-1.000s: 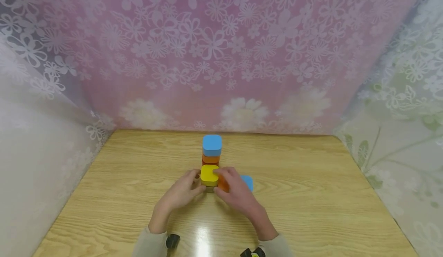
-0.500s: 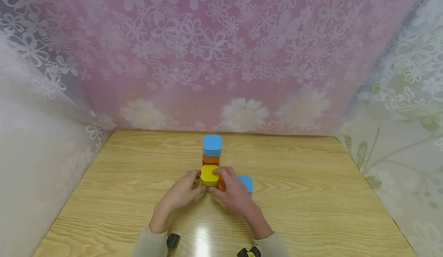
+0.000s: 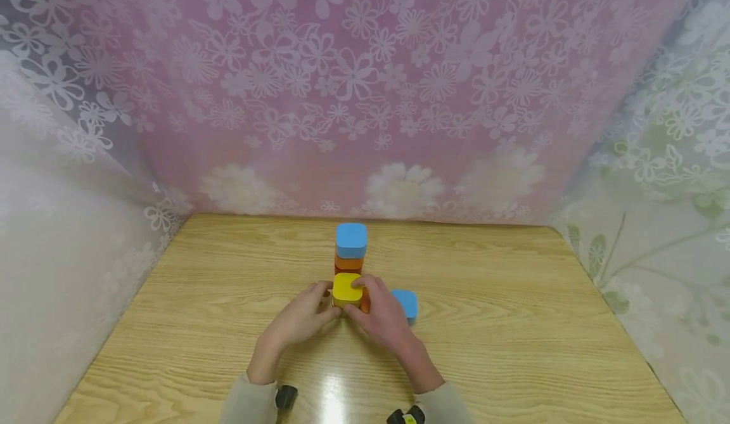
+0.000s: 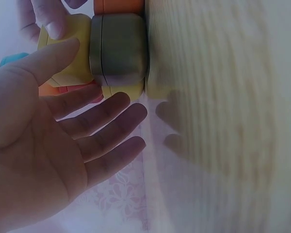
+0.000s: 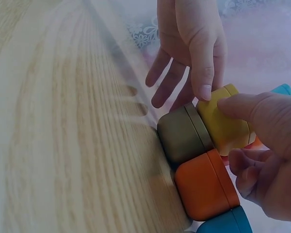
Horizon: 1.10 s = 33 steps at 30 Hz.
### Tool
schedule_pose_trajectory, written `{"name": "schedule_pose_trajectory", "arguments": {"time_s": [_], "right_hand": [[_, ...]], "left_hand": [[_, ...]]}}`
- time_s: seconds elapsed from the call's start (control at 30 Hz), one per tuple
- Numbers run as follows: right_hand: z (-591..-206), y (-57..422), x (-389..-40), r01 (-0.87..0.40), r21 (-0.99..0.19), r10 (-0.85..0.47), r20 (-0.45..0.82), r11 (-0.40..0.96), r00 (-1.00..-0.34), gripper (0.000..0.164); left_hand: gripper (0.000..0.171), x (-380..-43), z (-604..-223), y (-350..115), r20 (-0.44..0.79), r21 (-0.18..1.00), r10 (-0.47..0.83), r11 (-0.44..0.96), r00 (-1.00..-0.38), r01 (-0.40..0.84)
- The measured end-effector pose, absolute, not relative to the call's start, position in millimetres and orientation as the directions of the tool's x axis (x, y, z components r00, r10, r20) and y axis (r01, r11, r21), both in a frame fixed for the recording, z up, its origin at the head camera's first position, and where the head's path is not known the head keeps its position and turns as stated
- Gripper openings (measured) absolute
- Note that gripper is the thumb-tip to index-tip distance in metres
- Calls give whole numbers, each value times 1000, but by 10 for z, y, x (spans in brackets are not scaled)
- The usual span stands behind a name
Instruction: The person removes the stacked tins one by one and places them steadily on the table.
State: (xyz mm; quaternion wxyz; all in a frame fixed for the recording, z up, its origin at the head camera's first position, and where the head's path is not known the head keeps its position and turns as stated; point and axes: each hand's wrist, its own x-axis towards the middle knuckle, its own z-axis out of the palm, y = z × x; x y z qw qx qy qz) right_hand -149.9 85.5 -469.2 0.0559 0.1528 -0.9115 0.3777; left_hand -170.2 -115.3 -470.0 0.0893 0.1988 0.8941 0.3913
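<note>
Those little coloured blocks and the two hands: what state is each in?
Brown block, resting on the table
Yellow block, stacked on the brown block
Front orange block, beside the brown block
Front blue block, beside front orange block
Rear stack, standing upright
Left hand, fingers loosely extended
Right hand, pinching yellow block

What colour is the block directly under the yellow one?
Dull olive-brown; that lower block shows best in the right wrist view.

Pink floral drape behind far edge of bench; pale left drape, leaf-patterned right drape along side edges.
</note>
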Motion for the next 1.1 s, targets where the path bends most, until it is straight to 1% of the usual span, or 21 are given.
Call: {"name": "schedule_pose_trajectory", "arguments": {"time_s": [0.2, 0.43, 0.87, 1.1], "right_hand": [[-4723, 866, -1511, -317, -684, -231, 218, 657, -948, 38], [-4734, 884, -1496, -326, -689, -223, 237, 647, -945, 38], [-4666, 1101, -1504, -253, -770, -115, 230, 586, -966, 39], [-4665, 1283, -1501, -252, -800, -75, 253, 545, -965, 38]], "left_hand": [[56, -1689, -4691, -1150, -28, 735, 415, 625, -909, 262], [56, -1691, -4691, -1147, -34, 734, 421, 626, -907, 263], [54, -1712, -4675, -1132, -50, 731, 414, 636, -909, 249], [53, -1731, -4689, -1135, -39, 718, 415, 645, -909, 263]]}}
